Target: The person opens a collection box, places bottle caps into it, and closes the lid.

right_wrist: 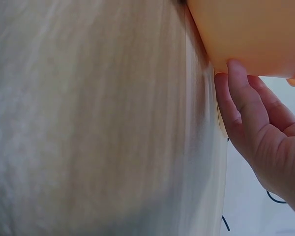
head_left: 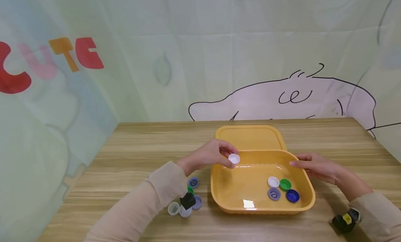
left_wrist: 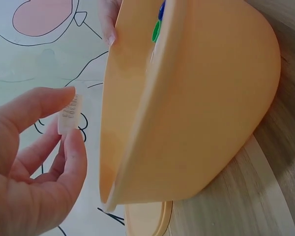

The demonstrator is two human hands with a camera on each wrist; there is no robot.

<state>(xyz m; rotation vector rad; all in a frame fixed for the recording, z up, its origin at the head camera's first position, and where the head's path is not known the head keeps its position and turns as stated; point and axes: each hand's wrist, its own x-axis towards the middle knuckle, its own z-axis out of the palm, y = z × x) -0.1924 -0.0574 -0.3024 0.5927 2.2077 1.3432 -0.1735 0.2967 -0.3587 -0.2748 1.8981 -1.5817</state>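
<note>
Between thumb and fingers my left hand (head_left: 213, 153) pinches a white bottle cap (head_left: 234, 158) over the left part of a yellow plastic container (head_left: 238, 191). Faint printed characters show on the side of this cap (left_wrist: 69, 114) in the left wrist view. My right hand (head_left: 322, 169) grips the container's right rim, thumb over the edge; in the right wrist view its fingers (right_wrist: 246, 101) lie against the outer wall. Inside, toward the right, are a white cap (head_left: 273, 181), a green cap (head_left: 285, 184), a purple cap (head_left: 274, 194) and a dark blue cap (head_left: 292, 196).
Left of the container, partly behind my left sleeve, several loose caps (head_left: 185, 211) lie on the wooden table (head_left: 150, 141). A flat yellow lid (head_left: 250, 137) lies behind the container. A printed cloth (head_left: 175, 61) hangs beyond the table's far edge.
</note>
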